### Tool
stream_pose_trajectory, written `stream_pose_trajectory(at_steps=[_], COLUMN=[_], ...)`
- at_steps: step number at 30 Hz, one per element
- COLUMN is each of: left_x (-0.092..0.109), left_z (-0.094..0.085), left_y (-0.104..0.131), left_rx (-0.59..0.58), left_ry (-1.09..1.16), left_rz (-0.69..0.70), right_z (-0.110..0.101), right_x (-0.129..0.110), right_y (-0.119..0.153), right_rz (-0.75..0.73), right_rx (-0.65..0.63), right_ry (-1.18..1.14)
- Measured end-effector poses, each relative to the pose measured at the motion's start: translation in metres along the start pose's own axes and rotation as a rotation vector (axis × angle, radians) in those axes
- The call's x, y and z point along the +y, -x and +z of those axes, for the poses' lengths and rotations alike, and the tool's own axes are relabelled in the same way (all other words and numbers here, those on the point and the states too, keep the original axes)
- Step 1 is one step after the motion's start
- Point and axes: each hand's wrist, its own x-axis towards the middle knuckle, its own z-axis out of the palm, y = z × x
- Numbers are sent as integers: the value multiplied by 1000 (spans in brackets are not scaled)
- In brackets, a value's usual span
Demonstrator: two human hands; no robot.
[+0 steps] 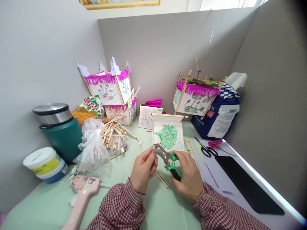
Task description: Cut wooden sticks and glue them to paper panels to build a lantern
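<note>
My right hand [190,175] grips a pair of pruning shears [174,174] by its green and black handles. The curved metal blades are parted and point left, towards the fingertips of my left hand [145,167]. Thumb and forefinger of that hand are pinched together at the blades; what they hold is too small and covered to make out. Just beyond the blades stands a white paper panel with a green leaf print [168,136], and a wooden stick [168,115] lies across its top. Loose wooden sticks [162,179] lie on the table below my hands.
Left are a pink glue gun [81,201], stacked tubs [45,163], a green flask [59,137], a plastic bag [92,147] and a stick pile [115,132]. Paper lanterns [107,91] stand behind; another lantern [196,100] hangs right. Scissors [209,151] and a black phone-like slab [249,183] lie right.
</note>
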Motion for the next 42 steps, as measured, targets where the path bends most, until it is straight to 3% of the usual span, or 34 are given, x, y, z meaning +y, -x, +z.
stream_pose_trajectory(at_steps=[7, 19, 28, 37, 42], left_x=[2, 3, 2, 2, -5], left_z=[0, -2, -5, -7, -12], left_y=[1, 1, 0, -2, -6], left_rx=[11, 44, 49, 104, 136], left_ry=[-19, 24, 7, -86, -201], left_rz=[-43, -68, -63, -38, 19], right_z=[2, -1, -5, -11, -10], right_x=[2, -3, -4, -1, 2], right_y=[1, -2, -1, -7, -6], right_rz=[11, 11, 17, 133, 99], right_rx=[-5, -48, -88, -297, -251], right_ry=[115, 90, -22, -387, -327])
